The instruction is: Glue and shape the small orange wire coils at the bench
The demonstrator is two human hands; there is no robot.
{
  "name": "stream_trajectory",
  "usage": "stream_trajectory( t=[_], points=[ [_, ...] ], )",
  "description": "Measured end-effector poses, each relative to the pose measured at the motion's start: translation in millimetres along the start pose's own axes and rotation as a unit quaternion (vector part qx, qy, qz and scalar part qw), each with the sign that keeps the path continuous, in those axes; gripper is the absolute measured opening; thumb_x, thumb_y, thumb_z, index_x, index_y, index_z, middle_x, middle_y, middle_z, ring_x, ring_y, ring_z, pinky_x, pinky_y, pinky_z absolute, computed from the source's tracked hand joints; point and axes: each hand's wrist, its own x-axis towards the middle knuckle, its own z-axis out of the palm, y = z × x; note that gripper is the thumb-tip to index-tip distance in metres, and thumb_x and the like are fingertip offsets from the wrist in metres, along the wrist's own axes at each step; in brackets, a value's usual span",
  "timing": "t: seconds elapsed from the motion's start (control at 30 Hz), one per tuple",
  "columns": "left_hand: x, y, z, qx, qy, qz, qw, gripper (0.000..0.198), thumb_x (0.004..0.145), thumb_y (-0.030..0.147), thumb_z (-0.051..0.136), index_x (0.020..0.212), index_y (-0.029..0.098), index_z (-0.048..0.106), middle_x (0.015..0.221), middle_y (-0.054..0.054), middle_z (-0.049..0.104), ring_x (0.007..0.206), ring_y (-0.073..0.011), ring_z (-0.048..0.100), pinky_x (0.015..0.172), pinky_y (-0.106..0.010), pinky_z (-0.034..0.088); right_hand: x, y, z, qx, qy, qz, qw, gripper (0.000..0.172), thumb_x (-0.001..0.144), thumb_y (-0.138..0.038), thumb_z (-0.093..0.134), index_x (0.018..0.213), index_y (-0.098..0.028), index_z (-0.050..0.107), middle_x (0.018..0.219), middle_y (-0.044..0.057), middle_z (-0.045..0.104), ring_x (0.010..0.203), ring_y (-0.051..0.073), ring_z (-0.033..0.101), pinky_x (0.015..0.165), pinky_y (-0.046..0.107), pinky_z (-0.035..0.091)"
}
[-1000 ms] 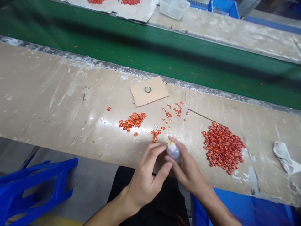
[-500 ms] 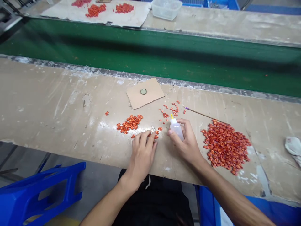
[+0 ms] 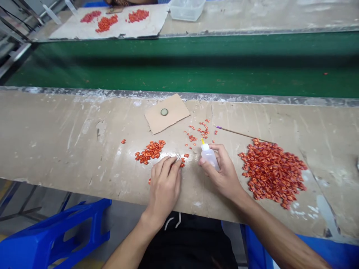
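In my right hand (image 3: 221, 170) is a small translucent squeeze bottle (image 3: 209, 157) with a white cap and yellow tip, held upright with a slight tilt. My left hand (image 3: 165, 181) rests palm down on the table, fingers bent and a little apart, their tips among a few orange-red pieces (image 3: 182, 163). What lies under these fingertips is hidden. Just beyond that hand is a small pile of shiny orange-red pieces (image 3: 150, 151). Smaller bits (image 3: 204, 130) lie scattered past the bottle tip. A large heap of similar pieces (image 3: 273, 173) sits right of my right hand.
A bottle cap (image 3: 164, 111) lies on a cardboard piece (image 3: 176, 121). A thin purple-tipped stick (image 3: 241, 133) touches the heap. Beyond the green channel (image 3: 179, 76) stand a clear plastic tub (image 3: 186, 10) and a sheet (image 3: 151, 28) with piles. A blue stool (image 3: 70, 228) is at lower left.
My left hand has shifted slightly left and toward me over the pieces; one piece now shows by its left side. The bottle stays in my right hand. The camera view has turned a little.
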Motion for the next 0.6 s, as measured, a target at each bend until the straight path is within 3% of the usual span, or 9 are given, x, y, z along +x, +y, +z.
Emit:
stream_trajectory(
  t=[0.17,0.27,0.43,0.6],
  points=[
    [-1,7,3.0,0.01,-0.006,-0.076,0.997,0.041,0.113,0.022,0.062,0.154,0.023,0.061,0.141,-0.015,0.07,0.129,-0.0323,0.066,0.109,-0.05,0.055,0,-4,-3,0.021,0.003,0.008,1.0,0.035,0.106,-0.05,0.076,0.126,-0.027,0.059,0.098,0.002,0.069,0.082,0.02,0.064,0.066,0.032,0.05],
    [-8,5,-0.9,0.031,0.009,-0.115,0.993,0.039,0.111,0.029,0.068,0.149,0.022,0.065,0.137,-0.017,0.066,0.128,-0.0357,0.063,0.109,-0.055,0.054,0,-6,-4,0.026,0.0,0.012,1.0,0.033,0.106,-0.048,0.076,0.124,-0.027,0.059,0.095,0.001,0.068,0.079,0.019,0.063,0.065,0.033,0.05],
    [-17,4,-6.0,0.0,0.017,-0.118,0.993,0.021,0.111,0.024,0.067,0.13,0.024,0.076,0.13,-0.013,0.069,0.123,-0.0341,0.064,0.107,-0.056,0.054,0,-6,-3,0.017,-0.004,0.002,1.0,0.029,0.107,-0.046,0.075,0.124,-0.027,0.059,0.094,0.001,0.069,0.075,0.018,0.059,0.064,0.032,0.048],
    [-7,3,-4.4,-0.021,0.0,-0.107,0.994,0.011,0.112,0.024,0.067,0.118,0.026,0.076,0.132,-0.011,0.07,0.124,-0.031,0.062,0.109,-0.054,0.053,1,-5,-3,0.012,-0.007,0.006,1.0,0.029,0.107,-0.046,0.075,0.123,-0.026,0.061,0.094,0.0,0.068,0.074,0.017,0.059,0.064,0.032,0.047]
  ],
)
